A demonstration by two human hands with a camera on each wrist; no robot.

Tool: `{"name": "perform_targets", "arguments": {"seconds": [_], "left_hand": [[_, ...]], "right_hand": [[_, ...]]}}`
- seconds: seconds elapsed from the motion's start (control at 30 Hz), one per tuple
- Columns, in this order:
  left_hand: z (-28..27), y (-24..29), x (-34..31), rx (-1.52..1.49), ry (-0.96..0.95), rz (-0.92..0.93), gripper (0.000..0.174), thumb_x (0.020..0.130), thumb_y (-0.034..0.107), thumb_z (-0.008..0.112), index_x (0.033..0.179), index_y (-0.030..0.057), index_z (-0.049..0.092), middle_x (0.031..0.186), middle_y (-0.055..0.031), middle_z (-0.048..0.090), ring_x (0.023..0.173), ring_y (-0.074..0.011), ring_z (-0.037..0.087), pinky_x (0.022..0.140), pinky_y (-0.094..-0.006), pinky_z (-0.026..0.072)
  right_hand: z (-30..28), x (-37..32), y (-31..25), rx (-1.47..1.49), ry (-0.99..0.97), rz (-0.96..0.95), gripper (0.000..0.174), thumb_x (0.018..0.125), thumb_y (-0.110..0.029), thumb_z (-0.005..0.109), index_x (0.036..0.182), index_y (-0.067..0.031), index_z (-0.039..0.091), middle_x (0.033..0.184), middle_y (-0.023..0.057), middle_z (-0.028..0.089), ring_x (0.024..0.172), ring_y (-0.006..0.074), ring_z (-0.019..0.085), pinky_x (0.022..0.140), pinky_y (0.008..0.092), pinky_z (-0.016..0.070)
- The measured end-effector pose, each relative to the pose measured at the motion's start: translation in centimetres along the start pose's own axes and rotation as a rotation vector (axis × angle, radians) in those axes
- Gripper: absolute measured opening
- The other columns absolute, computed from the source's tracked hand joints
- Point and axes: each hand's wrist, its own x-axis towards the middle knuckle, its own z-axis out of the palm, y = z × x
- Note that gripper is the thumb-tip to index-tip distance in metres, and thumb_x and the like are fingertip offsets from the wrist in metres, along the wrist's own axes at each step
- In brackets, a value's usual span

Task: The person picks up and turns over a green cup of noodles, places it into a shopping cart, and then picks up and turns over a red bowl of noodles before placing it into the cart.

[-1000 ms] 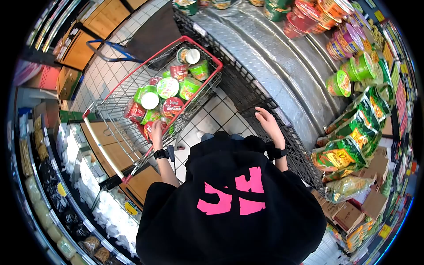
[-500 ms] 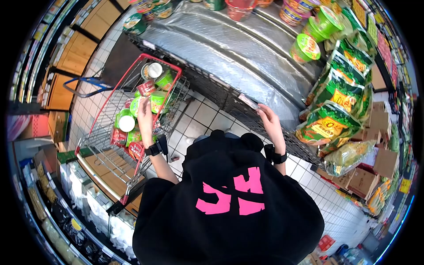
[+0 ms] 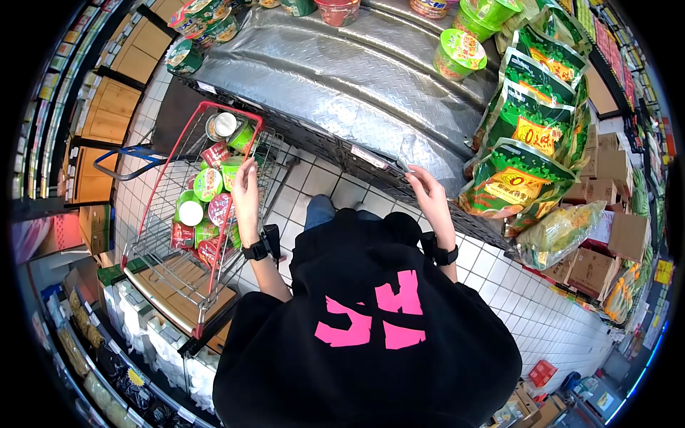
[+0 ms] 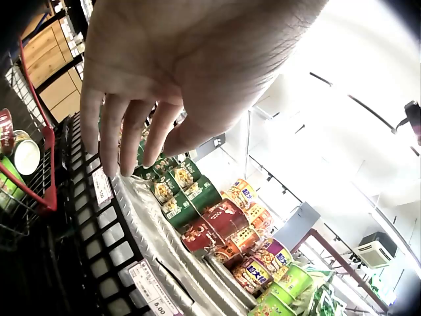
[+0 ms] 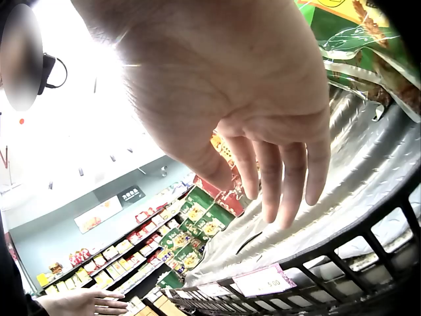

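In the head view the left hand (image 3: 246, 203) hangs beside the right rim of the cart (image 3: 148, 203), which holds several red, green and white-lidded noodle cups (image 3: 207, 185). Nothing is in its fingers; the left wrist view shows that hand (image 4: 177, 66) with relaxed fingers over the shelf edge. The right hand (image 3: 433, 203) is at the black grid edge of the metal display shelf (image 3: 342, 78), holding nothing. In the right wrist view its fingers (image 5: 270, 178) hang loosely above the shelf surface. Whether they touch the edge, I cannot tell.
Noodle cups (image 3: 460, 53) stand along the display's far side. Green packaged bags (image 3: 510, 178) lie at its right end, with cardboard boxes (image 3: 592, 273) beyond. A blue-handled flat trolley (image 3: 132, 162) is behind the cart, and shelves of bagged goods (image 3: 93, 357) line the lower left.
The left hand has lifted from the cups in the cart and moved right, to beside the cart's rim. The view has turned, so cart and display appear shifted left. The right hand stays by the shelf edge.
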Motion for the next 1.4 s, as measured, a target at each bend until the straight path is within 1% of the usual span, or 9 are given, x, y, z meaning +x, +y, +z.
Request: {"name": "perform_targets", "arguments": {"seconds": [0.3,0.4,0.53,0.7,0.77,1.03,1.1,1.33,1.4], "left_hand": [[2.5,3.5,2.4,-0.03,-0.093,0.033,0.029,0.095,0.015,0.046,0.116,-0.0028,0.054,0.111,-0.0119,0.06,0.105,-0.0171,0.055,0.093,-0.0276,0.0395],[4.6,4.7,4.5,-0.084,-0.181,0.101,0.027,0.094,0.013,0.047,0.116,-0.0032,0.054,0.11,-0.0114,0.06,0.105,-0.0169,0.055,0.094,-0.0279,0.04],[7.5,6.4,7.5,-0.101,-0.299,0.106,0.027,0.095,0.012,0.046,0.116,-0.0027,0.054,0.109,-0.0106,0.06,0.105,-0.0154,0.054,0.093,-0.0263,0.04],[10.4,8.3,10.2,-0.104,-0.4,0.106,0.03,0.094,0.014,0.047,0.118,-0.0035,0.053,0.112,-0.0129,0.06,0.107,-0.0173,0.055,0.094,-0.0274,0.0386],[11.3,8.5,11.2,-0.123,-0.453,0.139,0.03,0.094,0.014,0.047,0.118,-0.003,0.053,0.112,-0.0125,0.061,0.108,-0.017,0.054,0.095,-0.0277,0.038],[14.8,9.5,14.7,-0.129,-0.57,0.105,0.029,0.094,0.012,0.047,0.117,-0.002,0.054,0.11,-0.0111,0.061,0.106,-0.0162,0.054,0.094,-0.0275,0.0387],[15.5,9.5,15.7,-0.133,-0.603,0.098,0.028,0.094,0.011,0.047,0.117,-0.0021,0.054,0.109,-0.0103,0.061,0.105,-0.0163,0.055,0.094,-0.0274,0.0388],[17.0,9.5,18.5,-0.138,-0.664,0.124,0.028,0.094,0.009,0.045,0.118,-0.0021,0.054,0.11,-0.0103,0.061,0.106,-0.0164,0.055,0.095,-0.0277,0.0392],[17.3,9.2,19.4,-0.14,-0.671,0.113,0.028,0.094,0.009,0.046,0.118,-0.002,0.054,0.11,-0.0103,0.061,0.106,-0.0165,0.055,0.095,-0.0277,0.0392]], "right_hand": [[-0.9,1.2,0.3,0.022,0.075,0.027,0.028,0.093,-0.013,0.05,0.117,-0.0002,0.055,0.102,0.0116,0.065,0.097,0.0149,0.059,0.086,0.0266,0.044],[-1.3,1.9,-0.2,0.046,0.109,0.079,0.028,0.093,-0.013,0.05,0.117,-0.0004,0.055,0.101,0.0108,0.065,0.096,0.0146,0.059,0.086,0.0267,0.0439],[-1.8,4.0,-0.3,0.016,0.171,0.027,0.029,0.092,-0.013,0.051,0.118,-0.0001,0.054,0.101,0.0098,0.065,0.097,0.0145,0.059,0.086,0.0267,0.0439],[-2.3,7.4,-1.6,-0.002,0.219,0.011,0.029,0.092,-0.013,0.051,0.119,-0.0001,0.053,0.102,0.0108,0.065,0.098,0.0147,0.059,0.087,0.0266,0.0441],[-2.5,8.6,-1.8,-0.005,0.274,-0.027,0.029,0.091,-0.014,0.053,0.118,-0.0025,0.055,0.1,0.0127,0.066,0.095,0.0178,0.062,0.083,0.0286,0.0456],[-2.7,11.3,-1.9,0.024,0.365,0.033,0.03,0.091,-0.013,0.053,0.119,-0.0022,0.054,0.102,0.0128,0.065,0.096,0.0175,0.062,0.085,0.0285,0.0449],[-2.7,11.6,-1.9,0.015,0.363,0.062,0.032,0.092,-0.013,0.052,0.121,-0.0009,0.052,0.105,0.0119,0.064,0.095,0.0141,0.059,0.085,0.0257,0.0445],[-2.3,14.2,-1.6,0.04,0.406,0.091,0.032,0.091,-0.012,0.053,0.122,-0.0007,0.051,0.107,0.0115,0.063,0.095,0.0143,0.059,0.084,0.0254,0.0448],[-2.0,15.3,-1.6,0.053,0.42,0.037,0.032,0.091,-0.013,0.053,0.12,-0.0017,0.052,0.104,0.0133,0.064,0.095,0.0177,0.061,0.083,0.0283,0.0462]]}}
